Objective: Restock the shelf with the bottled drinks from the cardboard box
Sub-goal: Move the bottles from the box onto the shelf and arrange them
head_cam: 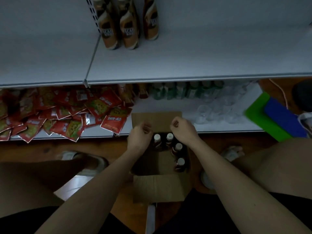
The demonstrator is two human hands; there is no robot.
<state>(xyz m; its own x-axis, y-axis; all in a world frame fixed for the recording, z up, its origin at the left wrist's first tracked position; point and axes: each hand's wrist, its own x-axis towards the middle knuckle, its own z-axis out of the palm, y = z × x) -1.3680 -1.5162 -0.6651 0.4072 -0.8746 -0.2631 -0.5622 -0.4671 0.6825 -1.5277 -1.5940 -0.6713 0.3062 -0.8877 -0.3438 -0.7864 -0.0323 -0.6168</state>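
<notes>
Bare forearms, seemingly black shorts [219,215], pale shoes [232,152]

A small shop, by the look of it; white metal retail shelving [185,65] with a perforated upright; rows of brown bottled drinks [130,22]; heaped red snack packets [64,112]; green-labelled bottles [185,92]; a cardboard box [158,186] of stock on the wooden floor [50,147].

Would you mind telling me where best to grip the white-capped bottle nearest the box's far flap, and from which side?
Probably by the neck just under the white cap, coming straight down from above. The bottle stands upright in the cardboard box with only its top exposed, and neighbouring bottles and the box wall block its sides.
</notes>
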